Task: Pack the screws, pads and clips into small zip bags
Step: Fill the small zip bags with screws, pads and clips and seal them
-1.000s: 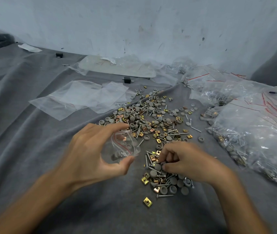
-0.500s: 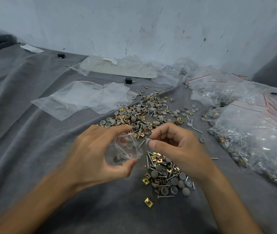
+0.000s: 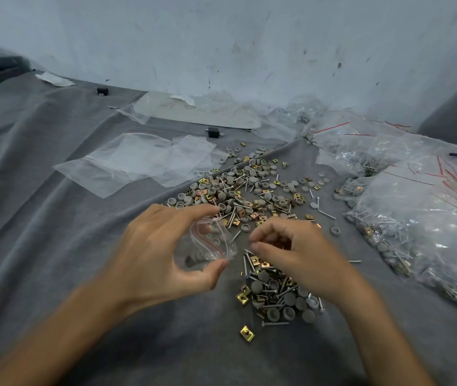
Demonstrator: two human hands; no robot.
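Grey cloth (image 3: 54,246) runs under everything I see. Filled clear plastic bags (image 3: 422,218) are heaped at right, and loose grey pads, brass clips and steel screws (image 3: 249,190) lie scattered mid-cloth. The left hand (image 3: 160,260) clamps forefinger and thumb on a small clear red-striped zip bag (image 3: 208,243). The right hand (image 3: 299,254) is just beside it, fingers bunched and blurred; I can't tell whether they pinch anything.

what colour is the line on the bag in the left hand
Red, on the clear bag; head view.
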